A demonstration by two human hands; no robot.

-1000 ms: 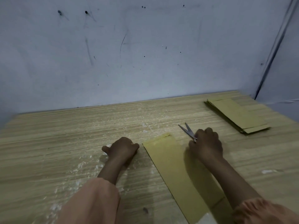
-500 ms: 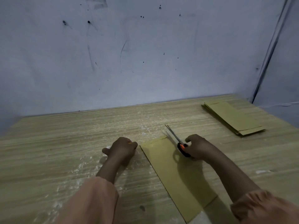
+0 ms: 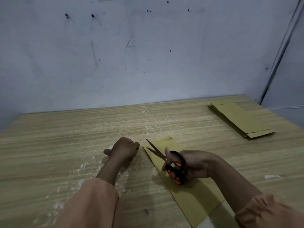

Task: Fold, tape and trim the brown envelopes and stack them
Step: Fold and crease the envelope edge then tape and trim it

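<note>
While a person sits at a wooden desk (image 3: 69, 145) with scissors at the ready, the envelope job stands partway done.

Right hand: the right hand (image 3: 194, 167) grips the black-and-orange scissors (image 3: 174, 165), fingers through the loops, blades parted and pointing at the far left corner of the envelope.

Left hand: the left hand (image 3: 123, 148) rests curled in a fist on the desk just beside the envelope's left edge; whether it holds anything cannot be told.

Envelope in work: a brown envelope (image 3: 194, 199) lies flat near the desk's front edge, running under the right hand, its far end slightly ragged.

Finished pile: a stack of brown envelopes (image 3: 238, 120) sits well apart, near the desk's far right corner.

Progress: several envelopes appear done and stacked. The one in front looks folded already, with trimming apparently the step in hand; stacking it is left.

Surface: white flecks dust the desk around the left hand.
</note>
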